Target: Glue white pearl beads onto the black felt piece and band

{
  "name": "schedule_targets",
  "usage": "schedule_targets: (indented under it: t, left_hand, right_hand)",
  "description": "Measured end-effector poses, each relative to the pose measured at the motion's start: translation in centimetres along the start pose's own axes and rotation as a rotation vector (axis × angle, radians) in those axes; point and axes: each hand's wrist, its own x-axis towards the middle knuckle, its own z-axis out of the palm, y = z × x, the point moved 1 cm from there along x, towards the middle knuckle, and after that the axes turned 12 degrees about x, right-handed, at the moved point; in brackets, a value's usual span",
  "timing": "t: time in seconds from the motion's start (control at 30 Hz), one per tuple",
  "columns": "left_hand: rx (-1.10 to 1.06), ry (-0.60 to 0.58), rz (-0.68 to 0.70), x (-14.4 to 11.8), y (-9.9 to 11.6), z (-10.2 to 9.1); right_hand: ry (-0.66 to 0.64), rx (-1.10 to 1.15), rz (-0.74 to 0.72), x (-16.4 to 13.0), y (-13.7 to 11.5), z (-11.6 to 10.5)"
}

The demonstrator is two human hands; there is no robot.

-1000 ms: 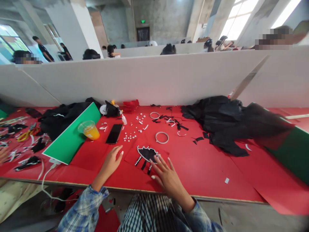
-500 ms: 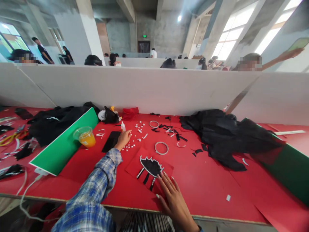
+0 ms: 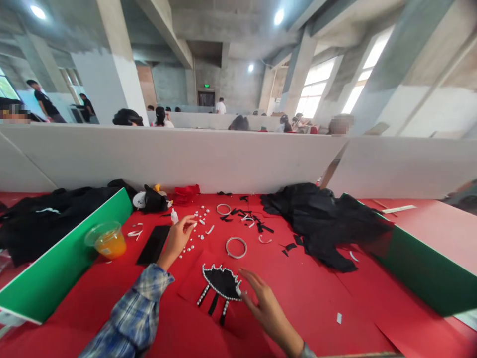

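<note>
My left hand (image 3: 179,241) is above the scattered white beads (image 3: 192,247), beside a small white glue bottle (image 3: 174,216). Its thumb and forefinger come together in a pinch, and anything between them is too small to make out. In front of me lies a black eye-shaped piece (image 3: 222,282) edged with silvery beads, with strips hanging below, two of them beaded. It rests on a red sheet (image 3: 190,281). At its right corner, my right hand (image 3: 266,303) has its fingers apart, thumb close to the beaded edge, and holds nothing.
A black phone (image 3: 153,245) and a plastic cup of orange drink (image 3: 110,241) stand left, by a green divider (image 3: 70,253). Coiled rings (image 3: 236,247) and black scraps (image 3: 261,223) lie beyond the piece. Black fabric (image 3: 316,219) sits right, before a white partition (image 3: 223,154).
The view has tilted up and shifted right. My left hand's fingertips have drawn into a pinch over the beads. My right hand has lifted from beside the piece, its fingers now more bent.
</note>
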Motion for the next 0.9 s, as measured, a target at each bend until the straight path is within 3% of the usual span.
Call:
schedule_targets:
  t: [0.13,0.3,0.4,0.5,0.73,0.9]
  left_hand:
    - [-0.294,0.028,0.063,-0.2,6.0,-0.7]
    - [-0.261,0.115,0.294,0.8,10.4,0.3]
    - [-0.119,0.232,0.405,1.7,11.2,0.7]
    - [-0.07,0.264,0.45,2.5,11.5,0.9]
    - [-0.168,0.172,0.45,4.2,10.7,1.4]
    - [-0.149,0.093,0.405,4.5,10.3,2.0]
  right_hand:
    - [0.088,0.41,0.14,8.2,-1.8,-1.6]
    - [0.12,0.713,0.195,14.8,-2.4,-2.1]
    - [0.09,0.748,0.162,16.5,-2.8,-2.8]
    - [0.038,0.785,0.179,17.6,-2.9,-3.6]
    - [0.016,0.814,0.145,19.3,-1.3,-3.5]
    - [0.031,0.641,0.109,19.7,-0.6,-3.3]
